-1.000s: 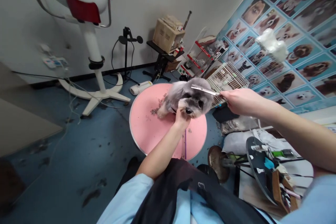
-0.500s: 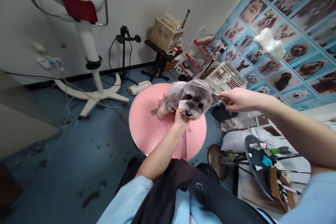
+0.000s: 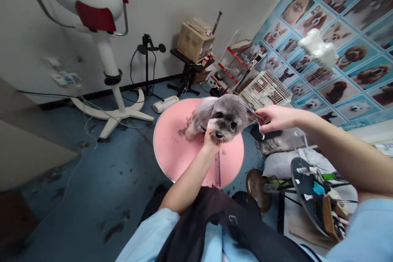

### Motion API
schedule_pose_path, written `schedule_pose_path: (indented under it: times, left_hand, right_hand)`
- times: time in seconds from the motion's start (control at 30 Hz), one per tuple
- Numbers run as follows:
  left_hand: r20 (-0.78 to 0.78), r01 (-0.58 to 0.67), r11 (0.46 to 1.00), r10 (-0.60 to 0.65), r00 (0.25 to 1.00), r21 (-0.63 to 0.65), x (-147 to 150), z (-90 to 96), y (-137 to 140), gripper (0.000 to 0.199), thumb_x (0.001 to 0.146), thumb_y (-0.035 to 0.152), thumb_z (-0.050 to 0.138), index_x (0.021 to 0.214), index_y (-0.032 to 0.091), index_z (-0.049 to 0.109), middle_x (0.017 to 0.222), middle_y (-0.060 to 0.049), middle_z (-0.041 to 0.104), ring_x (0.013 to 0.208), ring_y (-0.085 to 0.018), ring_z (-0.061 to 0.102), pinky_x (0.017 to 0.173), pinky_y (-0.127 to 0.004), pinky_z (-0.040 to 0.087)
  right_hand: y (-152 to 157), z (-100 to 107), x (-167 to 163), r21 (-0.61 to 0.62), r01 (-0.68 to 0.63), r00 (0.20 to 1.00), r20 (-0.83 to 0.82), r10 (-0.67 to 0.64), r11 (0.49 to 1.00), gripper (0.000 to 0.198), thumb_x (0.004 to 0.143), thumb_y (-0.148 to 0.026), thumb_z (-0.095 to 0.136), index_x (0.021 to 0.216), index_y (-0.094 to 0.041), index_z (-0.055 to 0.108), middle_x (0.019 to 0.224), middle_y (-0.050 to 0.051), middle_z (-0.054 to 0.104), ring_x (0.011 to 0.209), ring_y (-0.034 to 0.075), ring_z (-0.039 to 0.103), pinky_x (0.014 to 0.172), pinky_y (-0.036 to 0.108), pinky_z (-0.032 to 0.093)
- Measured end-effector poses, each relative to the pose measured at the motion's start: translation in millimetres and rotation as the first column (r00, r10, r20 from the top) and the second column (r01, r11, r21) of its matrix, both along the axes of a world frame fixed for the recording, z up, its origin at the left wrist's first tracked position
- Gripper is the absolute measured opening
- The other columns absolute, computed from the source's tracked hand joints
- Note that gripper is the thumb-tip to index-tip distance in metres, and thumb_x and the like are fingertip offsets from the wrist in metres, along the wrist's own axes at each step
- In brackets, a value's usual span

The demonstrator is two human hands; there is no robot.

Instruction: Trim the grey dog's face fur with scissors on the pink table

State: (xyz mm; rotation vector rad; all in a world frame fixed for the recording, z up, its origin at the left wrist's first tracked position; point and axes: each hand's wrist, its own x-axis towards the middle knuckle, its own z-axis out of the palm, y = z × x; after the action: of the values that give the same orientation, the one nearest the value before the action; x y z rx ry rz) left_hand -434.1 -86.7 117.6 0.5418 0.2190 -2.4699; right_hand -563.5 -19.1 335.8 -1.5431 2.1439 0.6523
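A grey dog (image 3: 229, 108) with a paler muzzle sits on a round pink table (image 3: 181, 159), facing me. My left hand (image 3: 211, 139) is closed around its muzzle and chin from below. At the right of the dog's head, my right hand (image 3: 273, 118) grips a pair of scissors (image 3: 259, 119) by the handles. The thin blades reach left over the top of the head, close to the fur. A purple comb-like strip (image 3: 219, 168) lies on the pink table below the dog. Clipped fur (image 3: 182, 132) is scattered beside its front leg.
A round dark tray (image 3: 302, 196) with tools stands at the lower right, near a brown stool (image 3: 258, 188). Behind the dog are a white wire cage (image 3: 267, 88) and a red-edged shelf (image 3: 235, 57). A white standing dryer (image 3: 106, 49) occupies the left, its cables on the floor.
The scissor handles have spread apart and the right hand's fingers have loosened slightly. The left hand stays at the dog's muzzle. The whole view has shifted a little.
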Motion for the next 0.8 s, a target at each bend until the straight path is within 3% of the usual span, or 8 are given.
schedule_pose_path:
  times: [0.23,0.37,0.63,0.8]
  left_hand:
    - [-0.006,-0.001,1.0,0.001,1.0,-0.017,-5,-7.9,2,0.008,0.085,0.025,0.069,0.091,0.021,0.072,0.092,-0.006,0.079,0.091,-0.023,0.075,0.087,-0.035,0.064]
    - [-0.012,0.003,1.0,-0.003,1.0,-0.007,-2,-6.8,1,0.009,0.089,0.022,0.063,0.089,0.019,0.072,0.091,-0.006,0.079,0.086,-0.02,0.074,0.089,-0.034,0.063]
    - [-0.032,0.005,1.0,-0.005,0.999,-0.018,-4,-13.4,0,0.011,0.092,0.026,0.063,0.089,0.02,0.071,0.092,-0.006,0.079,0.096,-0.021,0.075,0.096,-0.034,0.063]
    - [-0.023,-0.006,0.999,0.005,1.0,-0.039,-7,-20.1,0,0.013,0.089,0.026,0.066,0.098,0.02,0.072,0.098,-0.006,0.08,0.092,-0.021,0.075,0.091,-0.035,0.064]
  right_hand:
    - [2,-8,-10,-0.015,0.05,0.993,0.111,-0.048,0.999,0.022,0.069,-0.036,0.066,0.082,-0.024,0.054,0.08,0.001,0.067,0.076,0.02,0.062,0.068,0.03,0.045]
    - [3,-14,-17,-0.031,0.074,0.981,0.18,-0.068,0.997,0.023,0.067,-0.033,0.063,0.087,-0.023,0.059,0.085,0.002,0.07,0.082,0.022,0.066,0.074,0.031,0.05]
    - [5,-25,-30,-0.037,0.159,0.937,0.32,-0.139,0.987,0.029,0.066,-0.036,0.066,0.09,-0.022,0.061,0.089,0.003,0.074,0.086,0.024,0.069,0.081,0.034,0.056]
    - [6,-27,-34,-0.013,0.204,0.914,0.361,-0.186,0.979,0.031,0.066,-0.038,0.07,0.091,-0.022,0.062,0.091,0.004,0.076,0.088,0.024,0.07,0.083,0.034,0.057]
